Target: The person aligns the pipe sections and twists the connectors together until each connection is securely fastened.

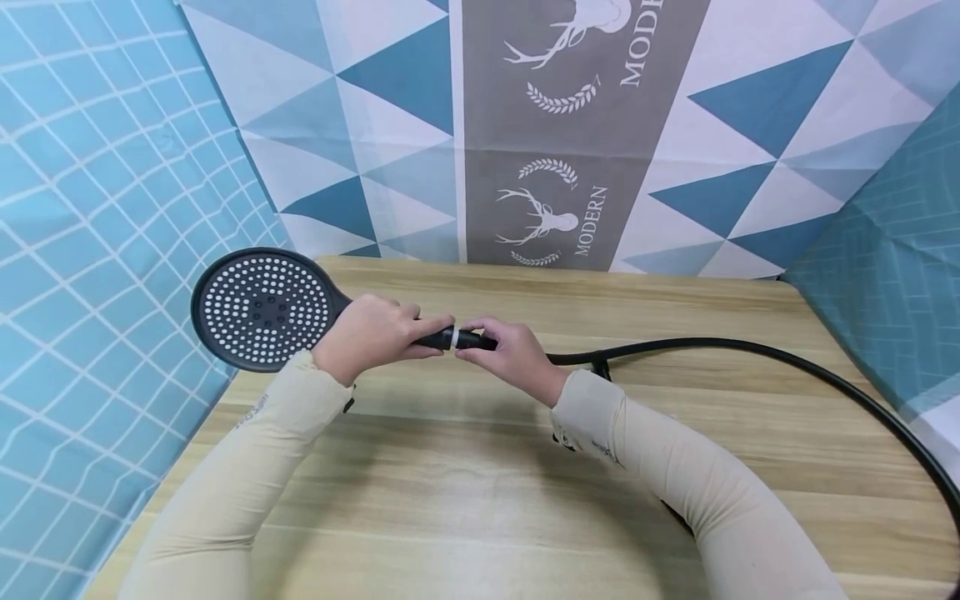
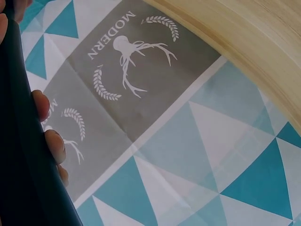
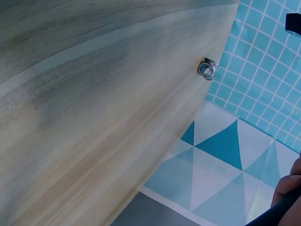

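Note:
My left hand point(image 1: 375, 337) grips the handle of a black shower head point(image 1: 262, 310), whose round nozzle face, dotted white, is turned up at the left. In the left wrist view, fingertips point(image 2: 55, 146) curl round the dark handle point(image 2: 26, 141). My right hand point(image 1: 513, 354) pinches the end fitting of a black shower hose point(image 1: 720, 342) with thumb and fingers. A white ring point(image 1: 454, 338) shows where handle and fitting meet in line; whether they are threaded together I cannot tell. The right wrist view catches only part of that hand point(image 3: 289, 186) at its edge.
The hose arcs over the wooden table point(image 1: 465, 517) and off the right edge. A small black piece point(image 1: 602, 369) shows behind the right forearm. A shiny metal fitting point(image 3: 207, 69) stands on the table in the right wrist view. Patterned sheets point(image 1: 397, 108) hang behind.

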A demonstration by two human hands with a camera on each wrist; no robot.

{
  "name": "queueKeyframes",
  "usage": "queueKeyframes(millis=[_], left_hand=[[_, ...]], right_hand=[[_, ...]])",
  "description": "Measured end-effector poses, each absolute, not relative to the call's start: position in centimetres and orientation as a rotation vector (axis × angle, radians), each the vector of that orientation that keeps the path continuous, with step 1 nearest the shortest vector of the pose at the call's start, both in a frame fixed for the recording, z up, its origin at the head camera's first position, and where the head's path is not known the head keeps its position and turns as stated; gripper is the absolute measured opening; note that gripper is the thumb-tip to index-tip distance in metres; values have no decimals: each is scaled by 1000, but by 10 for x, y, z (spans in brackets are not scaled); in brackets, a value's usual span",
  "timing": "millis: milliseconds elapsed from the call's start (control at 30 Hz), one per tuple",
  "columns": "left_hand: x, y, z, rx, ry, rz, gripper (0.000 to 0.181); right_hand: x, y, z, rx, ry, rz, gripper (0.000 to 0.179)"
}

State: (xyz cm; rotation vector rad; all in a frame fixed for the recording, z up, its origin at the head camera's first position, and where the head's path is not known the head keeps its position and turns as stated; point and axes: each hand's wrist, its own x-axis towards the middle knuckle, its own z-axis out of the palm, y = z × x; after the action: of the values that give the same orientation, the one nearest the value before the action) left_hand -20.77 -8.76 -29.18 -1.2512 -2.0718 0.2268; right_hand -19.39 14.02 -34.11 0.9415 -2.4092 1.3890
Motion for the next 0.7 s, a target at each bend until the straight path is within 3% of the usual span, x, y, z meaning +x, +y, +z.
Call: queueKeyframes(millis=[700], left_hand=[[-206, -87, -289, -1257, -2116, 177, 37]], right_hand=[[-190, 138, -330, 806, -2466, 1619, 27]])
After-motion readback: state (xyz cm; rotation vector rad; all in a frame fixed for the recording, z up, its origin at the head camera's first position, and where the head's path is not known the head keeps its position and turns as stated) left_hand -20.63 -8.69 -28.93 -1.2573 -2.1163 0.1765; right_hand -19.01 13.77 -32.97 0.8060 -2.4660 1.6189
